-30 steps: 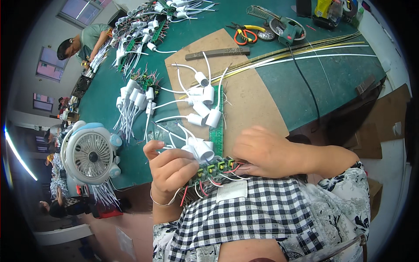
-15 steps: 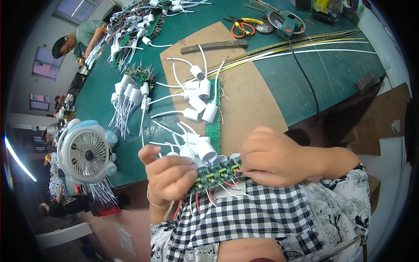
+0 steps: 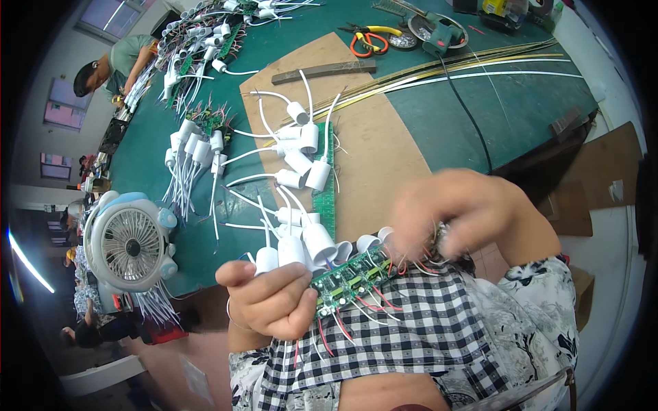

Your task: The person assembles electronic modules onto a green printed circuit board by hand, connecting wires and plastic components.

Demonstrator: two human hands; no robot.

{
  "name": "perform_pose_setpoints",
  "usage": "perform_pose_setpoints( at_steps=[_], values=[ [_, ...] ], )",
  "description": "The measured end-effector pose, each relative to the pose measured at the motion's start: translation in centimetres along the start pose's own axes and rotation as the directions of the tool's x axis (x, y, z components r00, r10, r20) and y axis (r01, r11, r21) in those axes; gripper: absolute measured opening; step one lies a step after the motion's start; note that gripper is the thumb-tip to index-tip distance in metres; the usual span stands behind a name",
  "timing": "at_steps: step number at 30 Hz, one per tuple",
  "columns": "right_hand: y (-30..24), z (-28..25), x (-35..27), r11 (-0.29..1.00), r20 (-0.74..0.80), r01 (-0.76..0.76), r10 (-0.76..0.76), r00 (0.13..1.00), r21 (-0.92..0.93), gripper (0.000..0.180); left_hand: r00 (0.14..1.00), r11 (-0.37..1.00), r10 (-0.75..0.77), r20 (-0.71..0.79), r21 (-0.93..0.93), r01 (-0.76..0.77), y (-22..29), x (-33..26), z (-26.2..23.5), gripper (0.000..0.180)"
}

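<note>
My left hand (image 3: 271, 298) is closed on the left end of a green circuit board strip (image 3: 349, 281), its fingers curled over the edge. Red and white wires hang from the strip's near side onto a checked apron (image 3: 391, 342). White lamp sockets (image 3: 317, 241) with white leads lie against its far side. Over the strip's right end, my right hand (image 3: 459, 212) is smeared by motion, so its fingers cannot be read. Close below that hand sits a dark tangle of thin wires (image 3: 439, 246). More white sockets (image 3: 298, 161) rest on another green board strip (image 3: 323, 205) beyond.
A brown board (image 3: 384, 151) covers part of the green table (image 3: 473, 130). Pliers (image 3: 369, 42), a metal bar (image 3: 323, 72), long thin strips (image 3: 480, 68) and a soldering tool (image 3: 445, 34) lie at the back. At left stands a fan (image 3: 130, 243); another person (image 3: 127, 61) works beyond.
My right hand has lifted off the strip's right end, moving up and right. More of the board strip shows; my left hand keeps its hold. The whole view has shifted slightly.
</note>
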State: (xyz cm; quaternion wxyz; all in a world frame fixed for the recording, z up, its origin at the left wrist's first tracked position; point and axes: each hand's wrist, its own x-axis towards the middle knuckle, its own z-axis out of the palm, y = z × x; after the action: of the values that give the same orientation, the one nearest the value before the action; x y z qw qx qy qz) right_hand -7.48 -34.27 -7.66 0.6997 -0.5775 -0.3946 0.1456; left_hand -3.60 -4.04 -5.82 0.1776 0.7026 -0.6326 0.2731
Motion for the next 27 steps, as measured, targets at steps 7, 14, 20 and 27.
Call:
perform_pose_setpoints(
  at_steps=[7, 14, 20, 27],
  values=[
    [5.1, 0.9, 1.7, 0.969, 0.182, -0.241, 0.229, 0.956, 0.046, 0.035, 0.998, 0.999, -0.026, 0.061, 0.026, 0.024, 0.4, 0.0, -0.3, 0.016],
    [3.5, 0.7, 2.2, 0.950, 0.110, -0.257, 0.279, 0.954, -0.180, 0.021, 0.996, 0.999, -0.038, 0.077, -0.005, 0.039, 0.1, 0.3, -0.2, 0.017],
    [2.9, 0.5, 2.7, 0.890, 0.160, -0.192, 0.279, 0.947, -0.414, 0.015, 0.996, 0.999, -0.033, 0.080, -0.037, 0.036, -0.5, 0.9, 0.2, 0.019],
    [-2.0, 0.1, -0.5, 0.823, 0.198, 0.036, 0.093, 0.976, -0.566, 0.013, 0.984, 0.978, -0.173, 0.035, -0.108, 0.176, -1.7, 0.8, 0.5, 0.017]
  ],
)
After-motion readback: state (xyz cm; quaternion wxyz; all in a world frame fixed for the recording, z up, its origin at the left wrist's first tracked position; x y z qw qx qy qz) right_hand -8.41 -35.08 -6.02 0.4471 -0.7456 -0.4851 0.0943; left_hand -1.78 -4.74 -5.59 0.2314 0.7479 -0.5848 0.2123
